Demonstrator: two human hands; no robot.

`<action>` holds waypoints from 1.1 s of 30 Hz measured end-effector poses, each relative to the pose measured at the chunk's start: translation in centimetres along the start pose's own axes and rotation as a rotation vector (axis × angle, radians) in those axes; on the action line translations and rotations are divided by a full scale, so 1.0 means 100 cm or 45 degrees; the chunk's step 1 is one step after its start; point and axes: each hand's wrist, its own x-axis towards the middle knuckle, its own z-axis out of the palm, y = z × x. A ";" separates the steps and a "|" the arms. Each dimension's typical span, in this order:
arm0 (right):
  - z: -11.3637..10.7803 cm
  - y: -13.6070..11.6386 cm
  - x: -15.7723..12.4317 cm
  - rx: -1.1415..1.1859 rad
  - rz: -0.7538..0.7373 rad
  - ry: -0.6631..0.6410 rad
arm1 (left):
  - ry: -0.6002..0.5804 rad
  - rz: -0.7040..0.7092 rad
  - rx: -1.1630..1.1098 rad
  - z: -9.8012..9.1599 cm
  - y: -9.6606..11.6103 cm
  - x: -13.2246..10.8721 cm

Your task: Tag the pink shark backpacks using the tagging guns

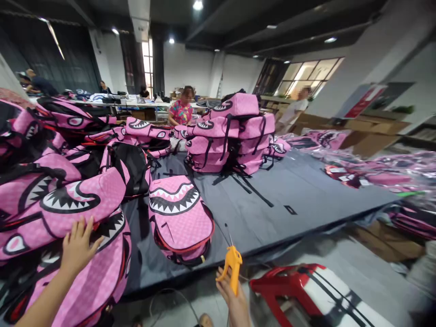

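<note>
My left hand (pixel 76 247) lies flat with fingers spread on a pink shark-mouth backpack (pixel 61 209) at the top of a stack at the left. My right hand (pixel 235 299) is closed round a small orange hand tool (pixel 231 265) with a thin metal tip pointing up, held in front of the table edge. Another pink shark-mouth backpack (pixel 179 218) lies alone on the grey table (pixel 272 213), just left of the tool.
More pink backpacks (pixel 231 134) are piled at the table's back and left. Bagged ones (pixel 368 175) lie at the right. A red stool (pixel 293 290) stands below the table edge. A person in a patterned shirt (pixel 181 111) works at the far side; other people are further back.
</note>
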 end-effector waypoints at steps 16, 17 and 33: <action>-0.139 -0.113 0.138 0.034 0.693 -0.312 | -0.736 0.194 -0.192 0.065 0.391 -0.026; -0.144 -0.115 0.139 0.066 0.689 -0.293 | -0.746 0.157 -0.171 0.066 0.387 -0.021; -0.184 -0.144 0.214 -0.075 0.234 0.066 | -0.860 0.215 -0.901 0.035 0.433 0.008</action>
